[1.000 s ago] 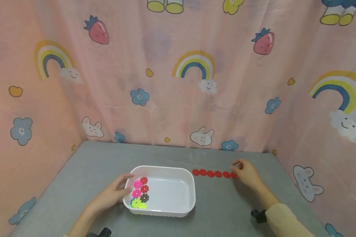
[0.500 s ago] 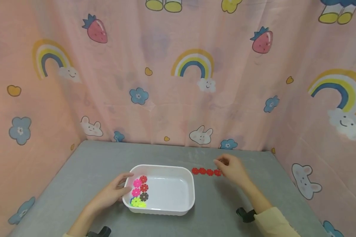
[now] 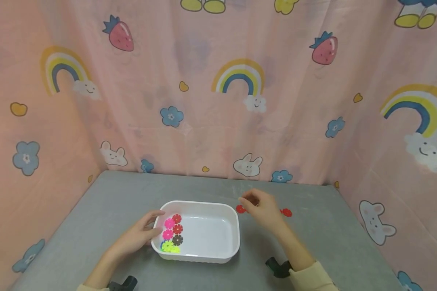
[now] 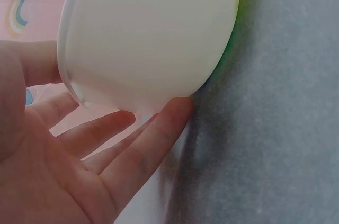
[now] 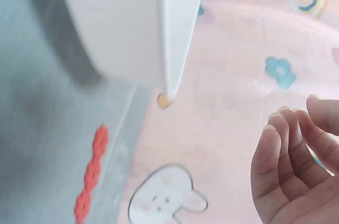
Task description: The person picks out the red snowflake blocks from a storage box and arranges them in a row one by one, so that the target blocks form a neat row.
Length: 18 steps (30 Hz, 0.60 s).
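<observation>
My left hand [image 3: 139,234] grips the left end of a white plastic basin [image 3: 207,258], its thumb at the rim and its fingers against the outer wall in the left wrist view. Inside the basin's left end lie several flower-shaped discs: pink [image 3: 168,234], red [image 3: 177,229], dark grey [image 3: 177,240] and yellow-green [image 3: 167,246]. To the basin's right, a row of red flower discs [image 3: 286,212] lies on the table. My right hand [image 3: 263,210] is over this row with loosely bent fingers, hiding its middle from the head view; the right wrist view shows nothing between thumb and fingers.
The grey table [image 3: 200,188] meets a pink patterned curtain [image 3: 204,133] at the back and both sides. Black wrist mounts are on the left [image 3: 124,283] and right [image 3: 278,267] forearms, low over the table.
My right hand has moved left along the row of red discs, from its right end to near the basin, uncovering the right end. My left hand keeps its hold on the basin.
</observation>
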### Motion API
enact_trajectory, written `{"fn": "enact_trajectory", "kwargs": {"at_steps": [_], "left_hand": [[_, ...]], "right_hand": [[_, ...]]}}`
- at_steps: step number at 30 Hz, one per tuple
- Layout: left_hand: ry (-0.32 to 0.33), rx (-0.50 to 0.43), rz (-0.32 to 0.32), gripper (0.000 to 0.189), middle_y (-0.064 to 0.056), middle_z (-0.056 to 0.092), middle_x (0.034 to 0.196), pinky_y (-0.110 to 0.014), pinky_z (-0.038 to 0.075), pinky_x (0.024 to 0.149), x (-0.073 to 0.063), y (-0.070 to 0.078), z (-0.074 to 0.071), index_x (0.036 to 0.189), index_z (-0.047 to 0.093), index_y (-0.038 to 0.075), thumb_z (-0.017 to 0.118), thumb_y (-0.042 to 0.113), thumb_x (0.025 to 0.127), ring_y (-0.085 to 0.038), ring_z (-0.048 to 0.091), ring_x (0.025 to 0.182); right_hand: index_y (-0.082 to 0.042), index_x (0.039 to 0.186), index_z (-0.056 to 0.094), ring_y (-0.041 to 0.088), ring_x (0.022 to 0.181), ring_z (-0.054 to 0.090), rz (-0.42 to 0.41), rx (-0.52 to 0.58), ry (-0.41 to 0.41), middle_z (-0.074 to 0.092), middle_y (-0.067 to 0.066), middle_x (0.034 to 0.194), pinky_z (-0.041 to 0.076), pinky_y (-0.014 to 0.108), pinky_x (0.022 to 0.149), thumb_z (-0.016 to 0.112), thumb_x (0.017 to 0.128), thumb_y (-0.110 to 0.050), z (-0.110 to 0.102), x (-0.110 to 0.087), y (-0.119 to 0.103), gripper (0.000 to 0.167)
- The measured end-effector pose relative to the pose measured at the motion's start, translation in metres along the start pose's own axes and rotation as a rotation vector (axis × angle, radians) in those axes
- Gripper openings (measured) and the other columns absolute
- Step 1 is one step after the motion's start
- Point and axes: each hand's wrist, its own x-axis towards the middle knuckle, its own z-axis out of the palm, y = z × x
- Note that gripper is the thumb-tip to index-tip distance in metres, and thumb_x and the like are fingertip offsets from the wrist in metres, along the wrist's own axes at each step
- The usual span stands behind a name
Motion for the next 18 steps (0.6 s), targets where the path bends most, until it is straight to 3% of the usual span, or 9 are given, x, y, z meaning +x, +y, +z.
{"fn": "enact_trajectory", "kwargs": {"at_steps": [9, 18], "left_hand": [[0.004, 0.005, -0.007, 0.057, -0.028, 0.031, 0.159, -0.049, 0.058, 0.089, 0.0, 0.002, 0.0, 0.149, 0.044, 0.014, 0.067, 0.026, 0.098, -0.053, 0.042, 0.137], [0.009, 0.014, -0.022, 0.055, -0.028, 0.033, 0.158, -0.048, 0.059, 0.086, 0.0, 0.001, 0.0, 0.149, 0.046, 0.016, 0.067, 0.025, 0.098, -0.053, 0.041, 0.138]], "right_hand": [[-0.009, 0.1, 0.073, 0.014, 0.071, 0.061, -0.065, 0.093, -0.03, 0.066, -0.001, 0.084, 0.057, 0.025, 0.062, 0.074, 0.094, -0.012, 0.026, 0.0, -0.02, 0.007], [-0.01, 0.104, 0.072, 0.015, 0.074, 0.063, -0.086, 0.17, -0.145, 0.065, -0.001, 0.086, 0.057, 0.026, 0.064, 0.069, 0.098, -0.019, 0.053, 0.002, -0.037, 0.011]]}}
